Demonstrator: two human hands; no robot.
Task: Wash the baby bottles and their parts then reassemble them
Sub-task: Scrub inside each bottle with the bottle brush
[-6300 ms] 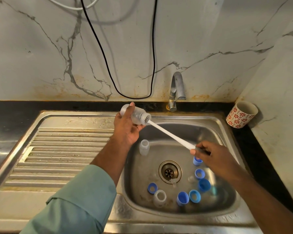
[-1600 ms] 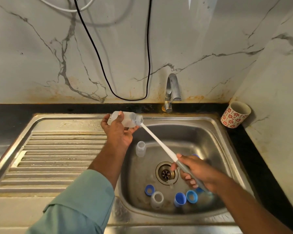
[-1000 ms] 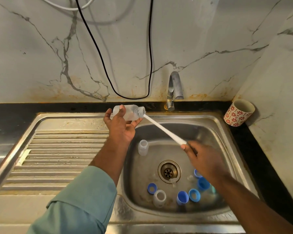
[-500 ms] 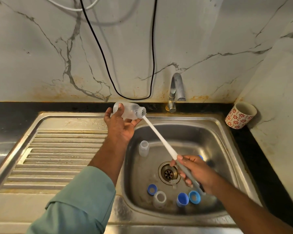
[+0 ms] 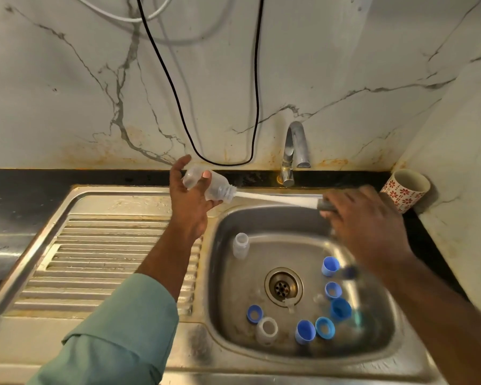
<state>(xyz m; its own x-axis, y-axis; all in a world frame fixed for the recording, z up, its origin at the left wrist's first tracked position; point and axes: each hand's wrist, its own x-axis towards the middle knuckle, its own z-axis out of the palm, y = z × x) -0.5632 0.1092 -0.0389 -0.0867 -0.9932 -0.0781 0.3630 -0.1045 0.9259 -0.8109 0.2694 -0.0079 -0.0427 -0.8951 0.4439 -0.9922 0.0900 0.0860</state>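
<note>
Above the sink's (image 5: 139,195) back rim, the left hand (image 5: 190,201) grips a clear baby bottle (image 5: 210,187) lying nearly level, mouth pointing right. A white brush handle (image 5: 275,198) runs from that mouth rightward to the blurred right hand (image 5: 364,223), whose fingers seem wrapped round it.

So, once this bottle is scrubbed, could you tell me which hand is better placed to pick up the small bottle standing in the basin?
Probably the right hand, once it puts down the brush: it hovers over the basin, while the left hand holds the scrubbed bottle. The small bottle stands between them.
</note>
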